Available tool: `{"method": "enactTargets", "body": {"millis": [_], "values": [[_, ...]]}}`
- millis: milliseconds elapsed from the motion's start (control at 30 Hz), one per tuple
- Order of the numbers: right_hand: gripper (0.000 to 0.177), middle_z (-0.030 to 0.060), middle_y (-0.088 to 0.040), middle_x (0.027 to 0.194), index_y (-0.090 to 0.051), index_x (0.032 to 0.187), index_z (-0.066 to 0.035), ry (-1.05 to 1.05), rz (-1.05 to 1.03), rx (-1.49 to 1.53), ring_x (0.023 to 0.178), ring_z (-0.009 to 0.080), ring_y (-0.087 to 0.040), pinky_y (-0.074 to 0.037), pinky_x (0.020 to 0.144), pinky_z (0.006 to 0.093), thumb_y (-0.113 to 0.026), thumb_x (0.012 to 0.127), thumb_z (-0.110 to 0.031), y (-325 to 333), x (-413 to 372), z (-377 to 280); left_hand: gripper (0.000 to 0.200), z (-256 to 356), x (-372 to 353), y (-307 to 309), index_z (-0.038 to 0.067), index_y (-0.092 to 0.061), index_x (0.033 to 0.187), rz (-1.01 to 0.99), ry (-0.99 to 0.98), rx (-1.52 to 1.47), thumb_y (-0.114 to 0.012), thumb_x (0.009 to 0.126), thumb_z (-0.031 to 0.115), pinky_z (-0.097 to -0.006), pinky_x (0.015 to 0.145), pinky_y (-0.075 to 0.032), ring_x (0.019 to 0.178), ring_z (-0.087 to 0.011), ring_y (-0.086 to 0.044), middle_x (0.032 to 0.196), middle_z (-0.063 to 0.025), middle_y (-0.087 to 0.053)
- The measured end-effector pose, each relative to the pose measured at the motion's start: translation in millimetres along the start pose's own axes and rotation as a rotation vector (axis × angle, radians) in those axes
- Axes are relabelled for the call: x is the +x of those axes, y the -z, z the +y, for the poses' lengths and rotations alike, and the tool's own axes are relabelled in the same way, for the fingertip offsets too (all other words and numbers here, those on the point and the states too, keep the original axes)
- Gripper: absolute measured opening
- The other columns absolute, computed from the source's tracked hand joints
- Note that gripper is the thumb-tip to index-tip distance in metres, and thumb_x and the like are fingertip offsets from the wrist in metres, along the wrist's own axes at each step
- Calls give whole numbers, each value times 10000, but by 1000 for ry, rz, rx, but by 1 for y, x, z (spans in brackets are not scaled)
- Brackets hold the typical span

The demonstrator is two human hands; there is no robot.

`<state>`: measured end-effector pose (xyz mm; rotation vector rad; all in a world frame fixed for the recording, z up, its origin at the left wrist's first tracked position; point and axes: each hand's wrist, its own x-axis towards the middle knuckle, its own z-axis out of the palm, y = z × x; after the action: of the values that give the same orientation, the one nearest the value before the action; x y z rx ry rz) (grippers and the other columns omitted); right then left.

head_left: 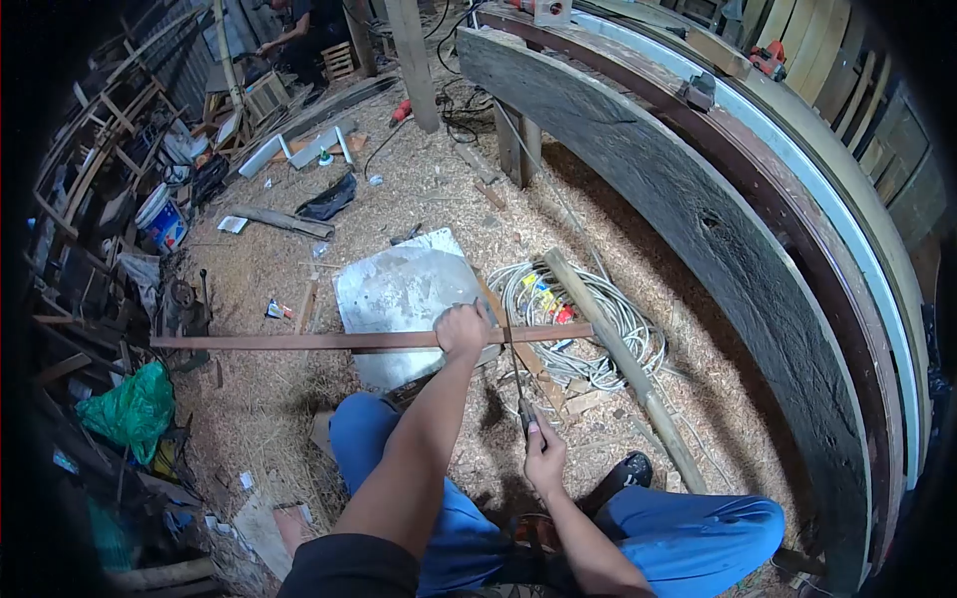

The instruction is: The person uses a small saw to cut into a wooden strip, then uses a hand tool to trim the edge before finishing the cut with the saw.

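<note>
A long, narrow reddish-brown wood strip (299,342) lies crosswise over a scuffed pale metal-topped surface (399,289). My left hand (464,329) is closed over the strip near the right part of that surface, pressing on it. In my right hand (544,456) is the handle of a thin-bladed hand tool (516,371), blade pointing away from me. The blade is nearly edge-on and crosses the strip just right of my left hand. Whether it is a saw or a knife, I cannot make out. My knees are on either side in blue trousers.
A coiled pale cable (633,349) lies at right beneath a round wooden pole (638,384). A large dark plank (678,169) fills the right side. Scrap wood, a paint bucket (161,219) and a green bag (130,411) crowd the left. A person (304,40) is in the background.
</note>
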<state>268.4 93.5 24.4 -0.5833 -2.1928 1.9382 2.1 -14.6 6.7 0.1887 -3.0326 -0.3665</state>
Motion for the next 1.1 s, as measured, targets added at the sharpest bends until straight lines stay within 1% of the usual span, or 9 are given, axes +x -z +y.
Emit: {"method": "enactTargets", "body": {"millis": [67, 100, 200, 267, 467, 667, 800, 933, 1100], "values": [[386, 88, -678, 880, -571, 1385, 5, -39, 14, -18, 737, 98, -534, -484, 714, 268, -542, 1021, -119, 2, 4, -4, 486, 0, -2, 0, 46, -777, 783, 57, -35, -35, -541, 956, 434, -462, 740, -575, 734, -380, -722, 774, -204, -725], [380, 149, -732, 1025, -579, 1380, 0, -50, -3, -69, 831, 128, -603, -501, 794, 283, -539, 1020, -113, 3, 4, -7, 486, -1, -3, 0, 46, -777, 783, 55, -39, -31, -541, 956, 434, -462, 740, -575, 734, -380, -722, 774, -204, -725], [377, 206, -718, 1163, -582, 1373, 12, 41, 8, -52, 963, 173, -658, -503, 882, 304, -536, 1019, -112, -4, 2, 8, 449, -4, -4, 2, 78, -780, 791, 17, -116, -22, -550, 943, 432, -466, 755, -569, 759, -365, -717, 800, -178, -731], [379, 212, -714, 1169, -581, 1368, 22, 78, 32, -25, 991, 185, -666, -504, 895, 310, -538, 1018, -119, -8, 3, 21, 371, -9, -10, 6, 93, -752, 801, 94, -335, -91, -575, 922, 397, -470, 781, -543, 825, -334, -692, 825, -136, -709], [376, 237, -691, 1219, -586, 1347, 45, 83, 42, -6, 1117, 224, -659, -487, 964, 320, -537, 1017, -127, -13, 2, 19, 200, -28, -21, 11, 128, -665, 914, 47, -612, -201, -643, 875, 323, -451, 856, -466, 996, -278, -600, 944, -55, -615], [360, 218, -705, 1193, -600, 1340, 31, 37, 61, 6, 1082, 210, -663, -491, 944, 315, -540, 1021, -125, -14, 8, 20, 270, -36, -22, 22, 171, -667, 1039, -60, -692, -254, -701, 830, 338, -447, 923, -444, 1087, -277, -570, 1047, -54, -610], [351, 200, -711, 1183, -613, 1326, 25, 83, 99, -13, 1062, 201, -663, -497, 923, 317, -550, 1023, -140, -6, 20, 14, 286, -36, -18, 20, 166, -679, 1040, -68, -681, -295, -729, 813, 333, -445, 934, -445, 1089, -279, -574, 1043, -51, -617], [355, 222, -669, 1272, -606, 1343, 15, -107, 38, 61, 1159, 202, -627, -462, 993, 319, -533, 1026, -128, -3, 21, 20, 287, -30, -15, 23, 153, -693, 1006, -123, -583, -340, -755, 793, 335, -449, 944, -447, 1082, -289, -583, 1032, -51, -627], [366, 222, -641, 1325, -590, 1364, 7, -89, -2, 35, 1251, 238, -594, -422, 1061, 317, -523, 1028, -122, 9, 8, 41, 267, -29, -12, 20, 150, -718, 956, -157, -548, -373, -772, 780, 343, -449, 939, -459, 1067, -305, -598, 1007, -65, -643]]}}
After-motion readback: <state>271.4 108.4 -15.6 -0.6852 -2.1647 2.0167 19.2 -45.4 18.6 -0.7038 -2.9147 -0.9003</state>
